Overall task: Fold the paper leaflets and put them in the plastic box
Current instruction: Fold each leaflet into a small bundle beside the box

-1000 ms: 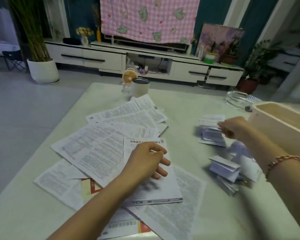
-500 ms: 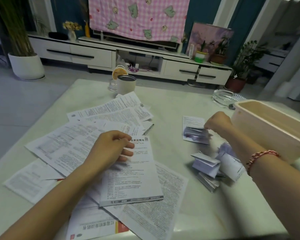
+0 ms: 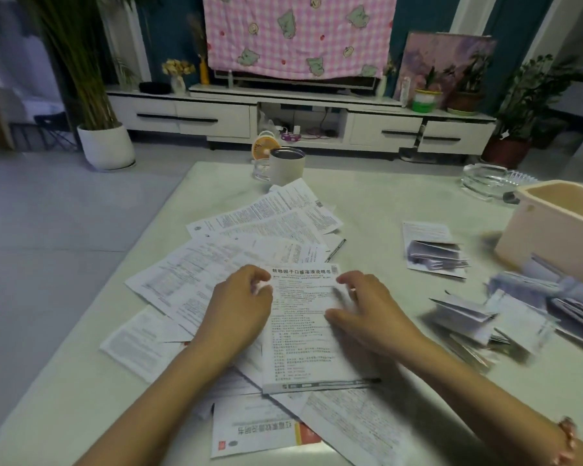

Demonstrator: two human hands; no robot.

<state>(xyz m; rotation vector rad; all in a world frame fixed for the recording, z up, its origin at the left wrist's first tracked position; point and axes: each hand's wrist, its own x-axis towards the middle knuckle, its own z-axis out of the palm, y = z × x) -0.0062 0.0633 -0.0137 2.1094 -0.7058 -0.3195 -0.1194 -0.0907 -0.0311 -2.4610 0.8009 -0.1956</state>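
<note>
- Plastic box (image 3: 552,230), pale pink, x1: far R of table (image 3: 384,196), cut off by frame edge, contents not visible.
- Hands x2, both on top leaflet (image 3: 303,344); sheet flat, unfolded, lying on the spread near table centre.
- L hand (image 3: 239,307): fingers curled, pinching sheet's upper L edge.
- R hand (image 3: 367,314): fingers bent, tips on sheet's R side; blurred, can't tell if gripping.
- Flat leaflets (image 3: 216,264): overlapping fan, at least 6, exact no. unclear.
- Folded ones in 2 groups: folded stack (image 3: 434,257) just L of box, folded heap (image 3: 468,317) nearer, blurred, uncountable.
- Mug (image 3: 286,164) x1, glass ashtray (image 3: 488,183) x1, far side.
</note>
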